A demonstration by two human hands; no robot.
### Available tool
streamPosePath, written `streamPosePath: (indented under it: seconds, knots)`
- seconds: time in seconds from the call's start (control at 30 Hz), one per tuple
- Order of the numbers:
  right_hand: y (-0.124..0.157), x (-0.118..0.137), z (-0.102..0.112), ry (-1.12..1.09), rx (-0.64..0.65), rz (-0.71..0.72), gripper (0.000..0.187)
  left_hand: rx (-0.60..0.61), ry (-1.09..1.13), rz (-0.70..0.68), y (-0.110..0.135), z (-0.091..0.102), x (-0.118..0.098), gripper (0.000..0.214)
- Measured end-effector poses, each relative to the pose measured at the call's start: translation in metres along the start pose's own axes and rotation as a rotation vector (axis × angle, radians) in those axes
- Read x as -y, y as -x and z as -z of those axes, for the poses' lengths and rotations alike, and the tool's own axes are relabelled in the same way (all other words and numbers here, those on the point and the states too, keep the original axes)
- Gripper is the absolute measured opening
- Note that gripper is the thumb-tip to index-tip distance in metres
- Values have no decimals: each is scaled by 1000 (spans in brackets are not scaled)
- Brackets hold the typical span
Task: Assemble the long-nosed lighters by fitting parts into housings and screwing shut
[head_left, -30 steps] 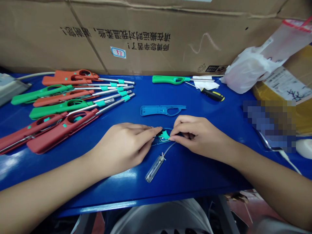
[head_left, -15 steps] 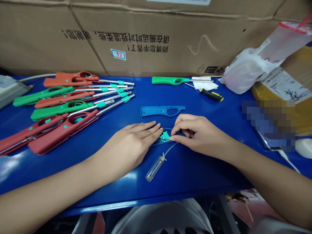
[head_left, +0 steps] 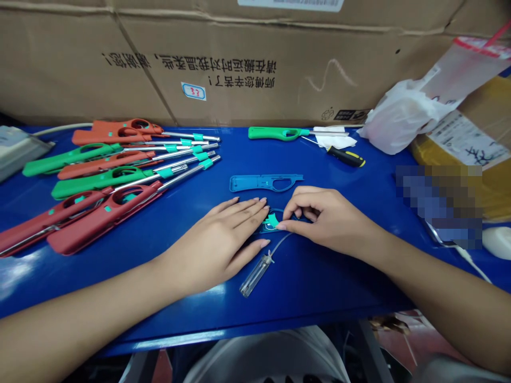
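A blue lighter shell half [head_left: 261, 230] lies on the table, partly covered by both hands. In its opening sits a turquoise trigger piece [head_left: 273, 219]. My left hand [head_left: 221, 242] lies flat over the shell's left part, fingers stretched and thumb spread away. With thumb and index finger, my right hand [head_left: 329, 215] pinches the right edge of the trigger piece. Below the hands rests a clear fuel tank [head_left: 254, 276], its thin tube [head_left: 281, 242] running up under my right hand. The other blue shell half [head_left: 251, 183] lies beyond them, inner side up.
Several red, orange and green lighters [head_left: 106, 218] lie at the left. Further back are a green lighter [head_left: 275, 133], a screwdriver [head_left: 346, 156] and white paper [head_left: 335, 139]. A cardboard box [head_left: 223, 32] walls the back. A bagged cup [head_left: 403, 111] and pixelated phone [head_left: 443, 213] are right.
My left thumb has spread out from the fingers, towards the fuel tank. My left fingers have shifted slightly right. The right hand keeps its pinch on the trigger piece.
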State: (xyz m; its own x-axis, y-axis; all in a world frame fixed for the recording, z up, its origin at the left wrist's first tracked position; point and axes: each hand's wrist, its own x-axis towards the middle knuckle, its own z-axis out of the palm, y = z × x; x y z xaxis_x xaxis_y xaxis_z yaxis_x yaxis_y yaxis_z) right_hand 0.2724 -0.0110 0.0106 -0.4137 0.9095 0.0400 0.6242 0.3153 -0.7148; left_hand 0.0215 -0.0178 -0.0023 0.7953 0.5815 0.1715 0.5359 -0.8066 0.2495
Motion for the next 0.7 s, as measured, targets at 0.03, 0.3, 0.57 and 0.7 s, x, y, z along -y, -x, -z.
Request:
streamPosePath:
  seconds: [0.03,0.3,0.57,0.7]
  knots:
    - [0,0,0,13,-20,-3,18,-26,22,-7,-1,-1,2,52]
    - [4,5,45,248,39,37,22,-30,98,-97,-1,-6,10,47]
    - [16,-2,66,388,433,-18,8,-15,94,-160,-4,-2,16,46]
    - [16,1,62,365,397,18,7,-12,107,-162,-4,-2,18,45]
